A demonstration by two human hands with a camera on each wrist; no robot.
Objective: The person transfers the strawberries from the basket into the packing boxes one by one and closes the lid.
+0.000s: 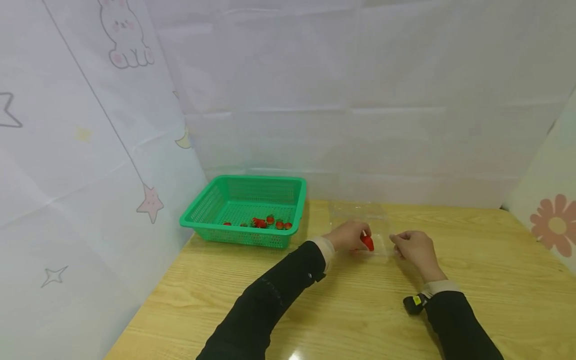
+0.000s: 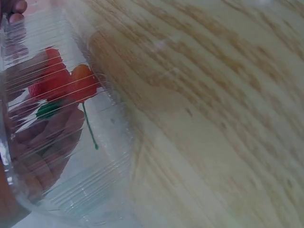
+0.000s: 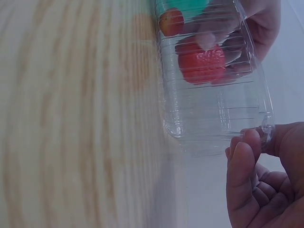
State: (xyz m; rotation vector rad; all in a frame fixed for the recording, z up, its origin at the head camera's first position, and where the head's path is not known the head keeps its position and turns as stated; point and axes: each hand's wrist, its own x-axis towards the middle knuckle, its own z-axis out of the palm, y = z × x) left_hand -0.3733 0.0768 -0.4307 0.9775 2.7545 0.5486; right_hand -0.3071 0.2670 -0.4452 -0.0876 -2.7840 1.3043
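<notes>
My left hand (image 1: 347,236) reaches into a clear plastic box (image 1: 380,245) and holds a red strawberry (image 1: 368,243) between fingers and thumb. Through the ribbed wall in the left wrist view, the strawberry (image 2: 53,78) shows with green leaves under it. Beside it in the box is a small red-orange cherry (image 2: 83,84) with a thin green stem; the right wrist view shows this cherry (image 3: 171,22) near the box's end. With thumb and fingertips my right hand (image 1: 417,250) pinches the box's near right corner. The box's lid (image 1: 357,208) stands open toward the wall.
Left of the box stands a green plastic basket (image 1: 243,238) with several red strawberries (image 1: 259,223) on its floor. Both rest on a wooden table (image 1: 360,310). White sheeting (image 1: 360,125) hangs behind the table and along its sides.
</notes>
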